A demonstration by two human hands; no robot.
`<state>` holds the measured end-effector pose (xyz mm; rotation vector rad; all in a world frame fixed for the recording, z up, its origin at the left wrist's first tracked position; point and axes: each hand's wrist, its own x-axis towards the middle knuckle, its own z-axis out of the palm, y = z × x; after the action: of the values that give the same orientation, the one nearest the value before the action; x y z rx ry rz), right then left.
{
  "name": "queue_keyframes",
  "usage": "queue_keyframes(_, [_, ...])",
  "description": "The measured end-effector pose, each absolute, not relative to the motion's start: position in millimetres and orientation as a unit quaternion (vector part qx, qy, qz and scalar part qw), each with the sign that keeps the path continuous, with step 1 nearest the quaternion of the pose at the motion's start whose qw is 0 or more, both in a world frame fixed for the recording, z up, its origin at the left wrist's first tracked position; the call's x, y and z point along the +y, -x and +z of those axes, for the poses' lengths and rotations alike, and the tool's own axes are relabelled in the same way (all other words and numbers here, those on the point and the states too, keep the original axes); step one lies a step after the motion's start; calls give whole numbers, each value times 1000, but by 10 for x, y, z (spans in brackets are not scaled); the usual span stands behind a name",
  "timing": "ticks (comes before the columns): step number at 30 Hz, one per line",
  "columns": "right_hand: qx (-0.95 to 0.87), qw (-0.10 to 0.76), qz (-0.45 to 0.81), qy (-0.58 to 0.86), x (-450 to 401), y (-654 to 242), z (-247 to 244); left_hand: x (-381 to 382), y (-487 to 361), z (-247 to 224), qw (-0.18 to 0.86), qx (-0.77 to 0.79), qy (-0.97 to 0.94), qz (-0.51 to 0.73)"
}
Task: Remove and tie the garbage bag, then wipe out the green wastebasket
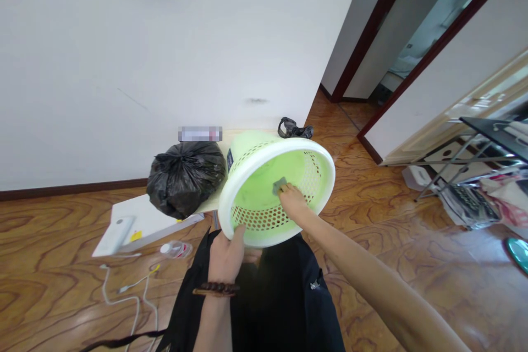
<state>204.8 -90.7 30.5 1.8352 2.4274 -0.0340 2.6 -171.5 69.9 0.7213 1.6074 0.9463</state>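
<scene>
A light green plastic basket point(231, 198) with perforated sides is tilted, its wide mouth facing me. My left hand point(226, 256) is closed on the near left part of its rim, thumb on the inside and fingers beneath. Reaching into the basket, my right hand point(293, 202) pinches a small grey-green sponge point(279, 185) with a trace of yellow by the fingers. The sponge lies against or close to the basket's inner bottom; the exact contact is hard to see. A beaded bracelet point(216, 288) is around my left wrist.
Left of the basket sits a tied black garbage bag point(185, 179); another black plastic bag point(295, 128) lies behind. A white box point(142, 223), a plastic bottle point(176, 249) and white cables point(138, 300) are on the wooden floor. A folding rack point(490, 143) stands right.
</scene>
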Motion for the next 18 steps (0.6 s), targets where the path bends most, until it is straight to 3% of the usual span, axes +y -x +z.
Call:
queue_keyframes(5, [773, 19, 19, -634, -743, -2104, 310, -1738, -146, 718, 610, 646, -292, 355])
queue_keyframes(10, [777, -46, -193, -597, -831, -1698, 191, -1777, -227, 522, 612, 634, -305, 361])
queue_keyframes(14, [775, -139, -261, -559, -934, -1634, 124, -1786, -233, 497, 615, 633, -302, 361])
queue_keyframes(18, [790, -75, -223, -567, -872, -1897, 187, -1751, -230, 664, 634, 628, -261, 368])
